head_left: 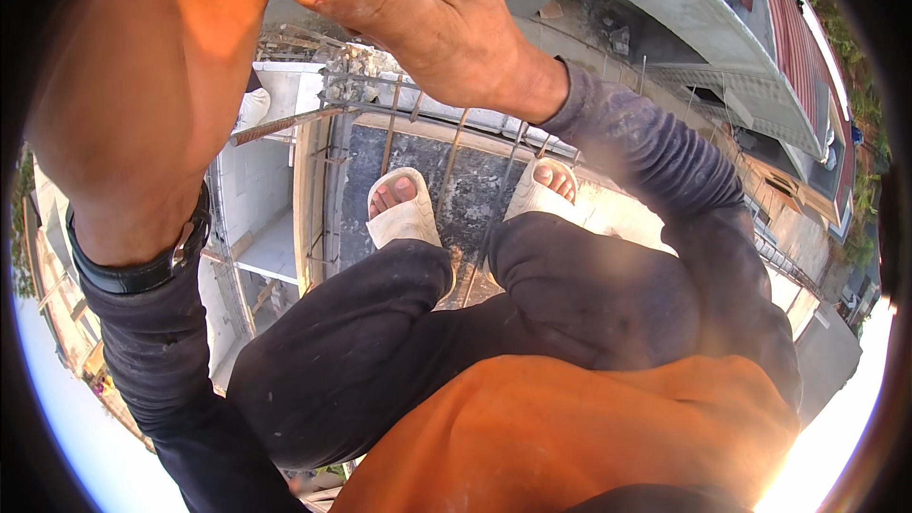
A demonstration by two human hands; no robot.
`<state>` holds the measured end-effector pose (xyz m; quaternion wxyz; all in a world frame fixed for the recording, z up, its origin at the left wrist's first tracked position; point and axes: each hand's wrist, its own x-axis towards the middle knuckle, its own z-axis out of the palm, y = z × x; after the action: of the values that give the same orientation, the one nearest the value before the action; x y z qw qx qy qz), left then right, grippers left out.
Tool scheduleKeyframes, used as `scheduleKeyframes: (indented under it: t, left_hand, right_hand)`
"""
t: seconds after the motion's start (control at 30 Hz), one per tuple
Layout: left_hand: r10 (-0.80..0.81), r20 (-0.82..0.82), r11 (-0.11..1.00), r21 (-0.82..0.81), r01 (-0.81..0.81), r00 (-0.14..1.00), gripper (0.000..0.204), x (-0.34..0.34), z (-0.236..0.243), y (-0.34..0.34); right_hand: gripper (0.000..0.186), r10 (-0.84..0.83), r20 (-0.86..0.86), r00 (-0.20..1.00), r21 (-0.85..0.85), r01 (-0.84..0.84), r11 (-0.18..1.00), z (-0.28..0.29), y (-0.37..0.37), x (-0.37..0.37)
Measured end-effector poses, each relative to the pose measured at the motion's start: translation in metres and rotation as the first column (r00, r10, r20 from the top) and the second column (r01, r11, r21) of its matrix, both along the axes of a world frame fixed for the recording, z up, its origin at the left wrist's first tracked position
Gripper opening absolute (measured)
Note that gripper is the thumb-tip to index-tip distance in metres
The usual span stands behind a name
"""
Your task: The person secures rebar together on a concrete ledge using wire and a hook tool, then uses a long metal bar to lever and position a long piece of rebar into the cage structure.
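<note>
Both of my hands are raised close in front of me, at the top of the head view. My left hand (142, 85) looms large and blurred at the upper left, its fingers cut off by the top edge. A black wrist strap (142, 271) circles that wrist over a dark sleeve. My right hand (432, 24) comes in from the right with its thumb pointing left toward the left hand. Its other fingers are mostly beyond the top edge. Whatever the hands may hold is out of sight.
Below, my feet in pale slide sandals (404, 214) rest on a dark, worn panel (361, 195) crossed by steel reinforcing bars (452, 152). A wooden board (309, 209) edges it at left. Pale block walls (252, 180) drop lower there. A red-roofed building (793, 38) stands at upper right.
</note>
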<state>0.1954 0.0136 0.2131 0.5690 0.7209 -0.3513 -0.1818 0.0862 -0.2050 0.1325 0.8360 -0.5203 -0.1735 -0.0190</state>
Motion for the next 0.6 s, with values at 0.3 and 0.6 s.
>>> scheduleKeyframes:
  t: [0.3,0.6]
  left_hand:
    - [-0.061,-0.104,0.996,-0.063,0.055,0.993,0.025,-0.016,-0.006,-0.010]
    - [-0.265,-0.187,0.949,-0.224,0.222,0.946,0.023,-0.031,-0.009,-0.078]
  right_hand:
    - [0.032,-0.091,0.098,0.991,0.027,0.089,0.996,-0.004,0.011,-0.001]
    - [0.042,-0.287,0.048,0.957,-0.055,0.289,0.956,-0.022,-0.006,-0.006]
